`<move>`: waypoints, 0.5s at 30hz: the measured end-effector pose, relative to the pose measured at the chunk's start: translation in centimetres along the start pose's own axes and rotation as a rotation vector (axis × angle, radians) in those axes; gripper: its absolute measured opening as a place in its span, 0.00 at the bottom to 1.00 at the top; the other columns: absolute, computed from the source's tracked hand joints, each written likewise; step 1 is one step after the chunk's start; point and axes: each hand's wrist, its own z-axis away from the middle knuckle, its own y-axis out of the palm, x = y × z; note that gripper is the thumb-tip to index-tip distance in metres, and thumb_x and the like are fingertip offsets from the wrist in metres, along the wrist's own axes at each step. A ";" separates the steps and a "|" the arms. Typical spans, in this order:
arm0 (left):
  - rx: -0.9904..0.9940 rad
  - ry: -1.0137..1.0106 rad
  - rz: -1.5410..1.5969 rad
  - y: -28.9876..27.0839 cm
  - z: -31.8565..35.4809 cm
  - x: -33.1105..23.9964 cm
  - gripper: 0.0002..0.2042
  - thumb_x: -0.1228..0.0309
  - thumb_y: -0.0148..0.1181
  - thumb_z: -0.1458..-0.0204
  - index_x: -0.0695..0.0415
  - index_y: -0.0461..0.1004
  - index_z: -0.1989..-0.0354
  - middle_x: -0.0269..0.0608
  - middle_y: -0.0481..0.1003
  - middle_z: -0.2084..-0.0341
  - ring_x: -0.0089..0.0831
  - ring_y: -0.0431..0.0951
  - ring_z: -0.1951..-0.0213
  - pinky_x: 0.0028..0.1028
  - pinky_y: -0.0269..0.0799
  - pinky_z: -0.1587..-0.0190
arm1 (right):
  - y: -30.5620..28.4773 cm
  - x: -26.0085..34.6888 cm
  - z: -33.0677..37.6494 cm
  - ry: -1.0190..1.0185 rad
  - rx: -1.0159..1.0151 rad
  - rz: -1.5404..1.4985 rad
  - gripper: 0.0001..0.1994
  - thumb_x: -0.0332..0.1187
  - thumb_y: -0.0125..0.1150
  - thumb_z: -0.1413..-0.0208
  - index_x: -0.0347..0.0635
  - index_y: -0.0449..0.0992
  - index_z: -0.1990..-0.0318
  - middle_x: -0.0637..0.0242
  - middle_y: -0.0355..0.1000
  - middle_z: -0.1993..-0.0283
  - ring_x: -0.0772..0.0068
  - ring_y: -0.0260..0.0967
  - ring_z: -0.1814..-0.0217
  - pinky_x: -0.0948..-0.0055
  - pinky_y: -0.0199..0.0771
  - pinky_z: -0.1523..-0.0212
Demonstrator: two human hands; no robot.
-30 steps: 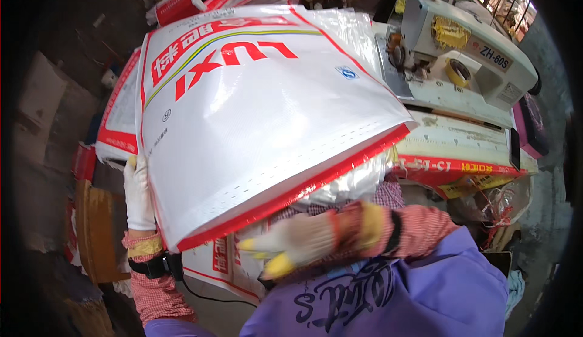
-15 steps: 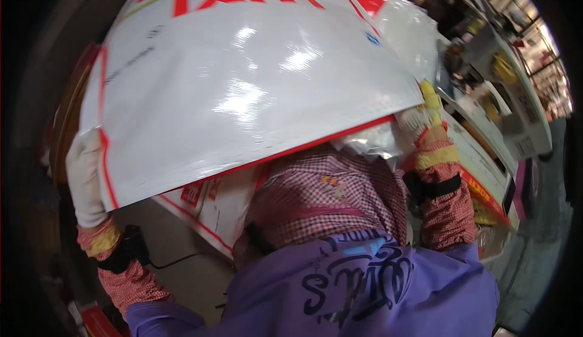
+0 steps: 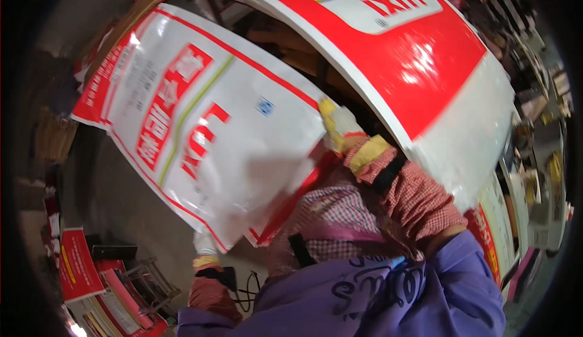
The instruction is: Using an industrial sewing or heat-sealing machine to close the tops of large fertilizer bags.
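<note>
A large white plastic sack [image 3: 234, 133] with red borders and a green stripe stretches out in front of me, toward the left. My left hand [image 3: 204, 243], in a white glove, is closed on its near left corner, the fingertips mostly hidden behind the plastic. At its right corner, my right hand [image 3: 339, 122], in a white and yellow glove, grips the edge. Below the right hand, part of a second red-edged sack [image 3: 291, 206] shows under the first one. A thick stack of red and white sacks [image 3: 425, 76] arches to the right, beyond my right forearm.
Brown bundles [image 3: 56, 133] stand at the far left. A red printed panel [image 3: 80, 264] and several coloured packs [image 3: 124, 294] sit at the lower left. A black cable [image 3: 248, 291] lies on the floor near my left wrist. Cluttered shelving [image 3: 540, 197] runs along the right.
The view has turned left. The sack between my hands has swung away from in front of me to the left and tilted. The red and white stack now shows at the right.
</note>
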 end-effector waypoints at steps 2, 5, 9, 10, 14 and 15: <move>0.157 0.310 -0.225 0.2 -0.2 6.9 0.14 0.66 0.46 0.46 0.62 0.70 0.58 0.45 0.74 0.65 0.34 0.75 0.65 0.30 0.72 0.63 | 4.2 -2.7 1.6 0.158 -0.027 -0.352 0.23 0.52 0.42 0.45 0.41 0.71 0.57 0.57 0.70 0.73 0.63 0.69 0.68 0.68 0.66 0.62; 0.108 0.037 -1.119 0.5 1.9 12.4 0.16 0.61 0.47 0.48 0.63 0.71 0.61 0.51 0.74 0.69 0.42 0.75 0.67 0.33 0.71 0.64 | 5.6 -2.5 1.8 0.640 0.408 -0.404 0.23 0.53 0.41 0.46 0.46 0.69 0.54 0.62 0.70 0.61 0.68 0.66 0.59 0.73 0.66 0.60; 0.070 -0.323 -0.583 7.4 4.3 5.3 0.18 0.58 0.48 0.49 0.63 0.71 0.66 0.50 0.74 0.73 0.46 0.73 0.69 0.37 0.68 0.64 | 7.5 -10.2 5.1 0.936 0.297 -0.824 0.17 0.51 0.51 0.49 0.47 0.72 0.74 0.71 0.65 0.79 0.77 0.59 0.76 0.72 0.59 0.77; 0.039 -0.333 -0.573 6.5 3.9 7.4 0.18 0.58 0.48 0.49 0.63 0.71 0.66 0.50 0.74 0.73 0.46 0.73 0.69 0.37 0.68 0.64 | 7.7 -9.6 4.9 0.958 0.251 -0.979 0.14 0.48 0.51 0.48 0.49 0.71 0.73 0.72 0.64 0.79 0.78 0.59 0.76 0.72 0.58 0.78; 0.024 -0.077 -0.654 6.6 2.6 11.0 0.16 0.59 0.47 0.49 0.61 0.71 0.67 0.51 0.73 0.73 0.46 0.73 0.68 0.37 0.67 0.64 | 8.4 -9.5 3.9 0.951 0.339 -1.194 0.13 0.47 0.51 0.48 0.49 0.71 0.72 0.72 0.64 0.78 0.77 0.59 0.76 0.72 0.59 0.77; 0.024 -0.100 -0.713 7.4 2.5 9.9 0.15 0.61 0.47 0.49 0.61 0.70 0.67 0.52 0.73 0.72 0.47 0.73 0.67 0.38 0.67 0.64 | 8.4 -9.8 4.2 0.967 0.354 -1.262 0.13 0.47 0.51 0.47 0.49 0.71 0.71 0.72 0.65 0.77 0.76 0.60 0.75 0.72 0.60 0.77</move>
